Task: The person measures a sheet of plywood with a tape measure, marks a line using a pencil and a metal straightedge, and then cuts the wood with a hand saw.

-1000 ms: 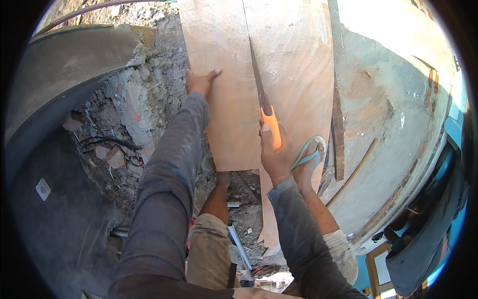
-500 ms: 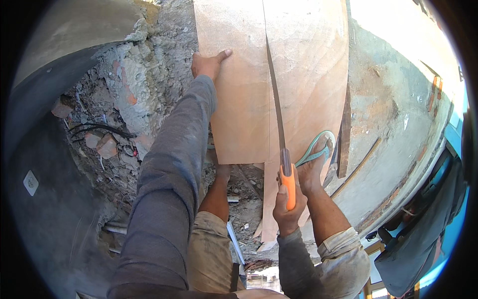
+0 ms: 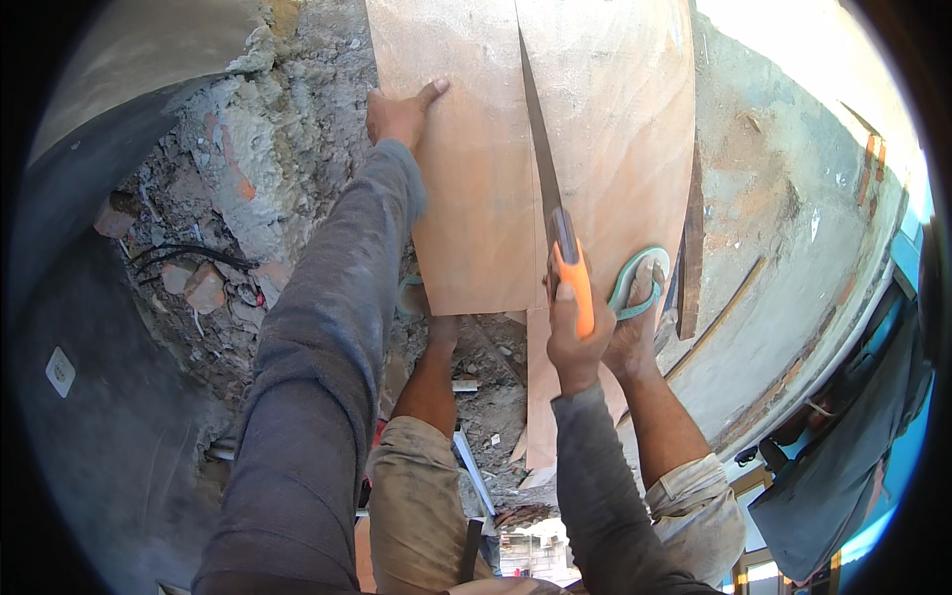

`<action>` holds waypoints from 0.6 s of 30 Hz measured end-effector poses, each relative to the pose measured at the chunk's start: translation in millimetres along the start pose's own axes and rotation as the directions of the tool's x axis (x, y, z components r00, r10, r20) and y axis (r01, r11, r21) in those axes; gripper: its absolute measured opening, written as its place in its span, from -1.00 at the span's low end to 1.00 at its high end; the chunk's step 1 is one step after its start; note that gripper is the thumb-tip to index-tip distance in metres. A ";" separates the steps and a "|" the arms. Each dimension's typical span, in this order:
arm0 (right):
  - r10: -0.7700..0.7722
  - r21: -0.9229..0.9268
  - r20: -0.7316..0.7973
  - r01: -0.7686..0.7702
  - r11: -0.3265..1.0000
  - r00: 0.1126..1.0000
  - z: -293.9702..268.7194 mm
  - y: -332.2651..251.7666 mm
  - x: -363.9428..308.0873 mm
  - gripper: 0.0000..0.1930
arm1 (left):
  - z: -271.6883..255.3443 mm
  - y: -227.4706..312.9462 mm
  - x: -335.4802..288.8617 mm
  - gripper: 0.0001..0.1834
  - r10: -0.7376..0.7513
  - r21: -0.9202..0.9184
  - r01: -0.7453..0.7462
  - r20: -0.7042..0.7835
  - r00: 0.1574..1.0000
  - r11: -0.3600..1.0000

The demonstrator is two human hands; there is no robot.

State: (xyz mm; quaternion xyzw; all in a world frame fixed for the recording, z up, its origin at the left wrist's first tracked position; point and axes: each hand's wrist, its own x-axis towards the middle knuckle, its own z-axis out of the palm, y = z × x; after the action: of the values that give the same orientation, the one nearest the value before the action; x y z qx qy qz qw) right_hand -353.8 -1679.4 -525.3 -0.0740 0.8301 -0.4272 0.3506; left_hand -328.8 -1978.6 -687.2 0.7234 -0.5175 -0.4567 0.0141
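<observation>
A thin sheet of plywood [image 3: 466, 218] lies lengthwise in front of me, with a straight slit and a drawn line running down its middle. My right hand [image 3: 578, 342] is closed around the orange handle of a handsaw [image 3: 544, 164]. Its long dark blade points away from me along the slit. My left hand [image 3: 400, 114] grips the sheet's left edge, thumb on top and fingers mostly hidden at the edge. My right foot in a green flip-flop [image 3: 624, 297] rests on the sheet's near right corner.
Broken concrete and brick rubble [image 3: 203, 288] with black cable lies left, beside a dark wall with a socket [image 3: 60, 371]. Wood strips [image 3: 722, 312] lie on the concrete floor at right. Dark cloth [image 3: 823, 496] hangs at the lower right. Another narrow plywood strip [image 3: 540, 416] lies below the sheet.
My right hand has pushed the saw forward, away from me, along the slit. My left hand keeps its hold on the sheet's edge. The view has shifted slightly.
</observation>
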 end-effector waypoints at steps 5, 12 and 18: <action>-0.053 -0.005 -0.042 0.053 0.999 0.998 7.2 1.6 -28.6 -0.50 | -2.6 -16.6 13.4 0.03 -0.005 -0.048 0.006 0.011 1.000 0.999; 0.126 -0.065 0.125 -0.118 0.991 0.984 -10.9 5.3 -2.7 -0.50 | 1.0 -9.4 10.7 0.02 0.006 0.014 -0.006 -0.013 1.000 1.000; 0.493 0.389 -0.314 -0.364 0.846 0.811 0.6 -51.0 31.8 -0.66 | 2.3 -8.7 7.8 0.04 0.022 -0.002 -0.022 0.014 1.000 1.000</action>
State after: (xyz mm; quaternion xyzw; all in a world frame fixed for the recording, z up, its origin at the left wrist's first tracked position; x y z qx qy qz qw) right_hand -386.0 -1725.1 -503.2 0.2630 0.8011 -0.4664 0.2675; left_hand -323.6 -1979.5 -697.9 0.7146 -0.5250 -0.4620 0.0165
